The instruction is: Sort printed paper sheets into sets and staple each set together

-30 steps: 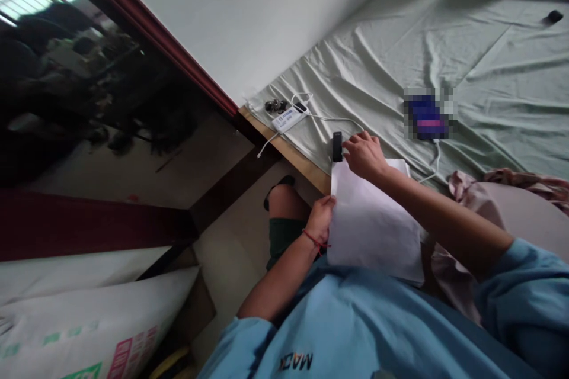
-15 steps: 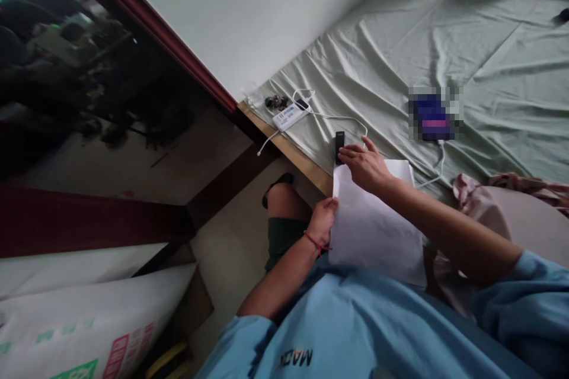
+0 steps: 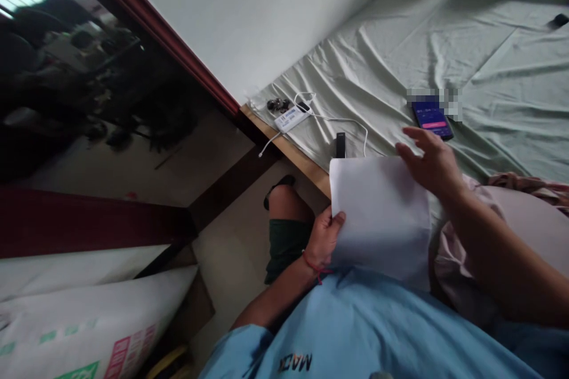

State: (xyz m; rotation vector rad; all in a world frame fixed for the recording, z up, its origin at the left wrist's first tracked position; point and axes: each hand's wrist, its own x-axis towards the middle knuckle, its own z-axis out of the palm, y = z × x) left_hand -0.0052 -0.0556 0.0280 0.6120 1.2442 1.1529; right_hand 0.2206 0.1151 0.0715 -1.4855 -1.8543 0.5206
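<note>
White paper (image 3: 382, 213) lies before me, its near end against my blue shirt; whether it is one sheet or several I cannot tell. My left hand (image 3: 323, 234) grips its left edge, thumb on top. Over the far right corner is my right hand (image 3: 433, 160), fingers apart and holding nothing; whether it touches the paper is unclear. A small black stapler-like object (image 3: 340, 145) rests on the sheet just beyond the paper's far left corner, partly covered by it. Past my right fingertips lies a phone (image 3: 432, 117) with a lit screen.
A white power strip (image 3: 292, 118) with a white cable (image 3: 342, 118) lies near the bed's wooden edge (image 3: 306, 166), beside a dark cluster of small items (image 3: 278, 105). A pinkish pillow (image 3: 524, 219) is at right. White printed sacks (image 3: 98, 314) stand lower left.
My right hand has left the black object and moved right to the paper's far right corner. The paper has straightened slightly, and my left thumb now lies further onto it.
</note>
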